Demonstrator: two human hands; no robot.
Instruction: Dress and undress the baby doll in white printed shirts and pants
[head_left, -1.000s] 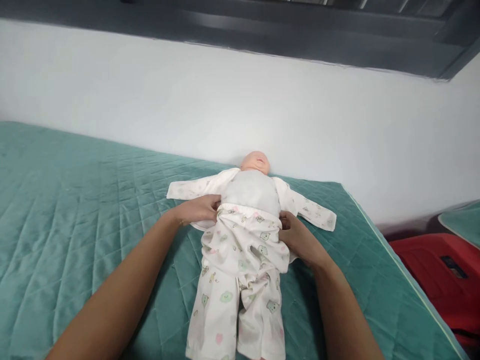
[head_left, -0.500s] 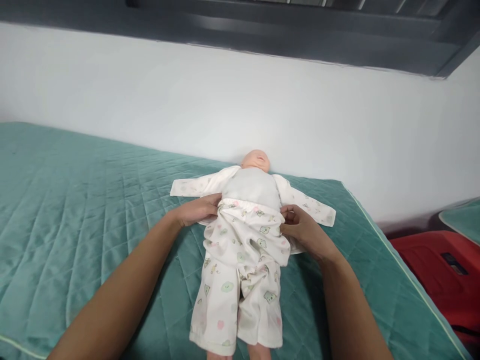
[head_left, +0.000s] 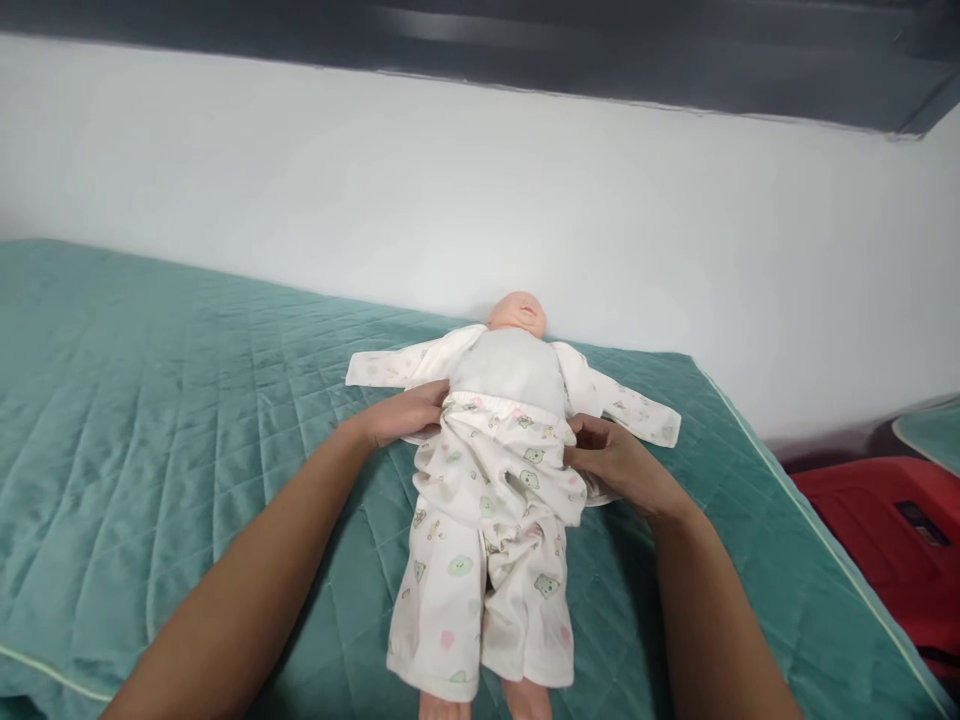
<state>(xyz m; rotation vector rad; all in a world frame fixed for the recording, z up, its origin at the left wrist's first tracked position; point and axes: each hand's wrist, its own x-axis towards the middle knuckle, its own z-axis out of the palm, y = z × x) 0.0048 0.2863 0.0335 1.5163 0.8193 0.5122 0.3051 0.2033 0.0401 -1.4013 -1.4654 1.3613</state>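
A baby doll [head_left: 517, 314] lies on its back, head toward the wall and feet toward me. White printed pants [head_left: 487, 470] cover its legs up to the middle of its pale cloth torso [head_left: 510, 366]. A white printed top [head_left: 637, 408] is on its arms and spread open, sleeves stretched to both sides. My left hand [head_left: 409, 412] is closed at the left end of the pants' waistband, fingertips partly hidden at the doll's side. Across from it, my right hand [head_left: 619, 460] pinches the right side of the pants near the waistband.
A green quilted cover [head_left: 225, 420] lies under the doll, its piped edge running down the right. Behind it stands a white wall [head_left: 375, 190] with a dark ledge [head_left: 525, 50] above. A red plastic object [head_left: 885, 540] sits beyond the right edge.
The view has shifted slightly, with the doll a little further right in the picture. Both hands stay at the sides of the pants; the right fingers are tucked slightly further in.
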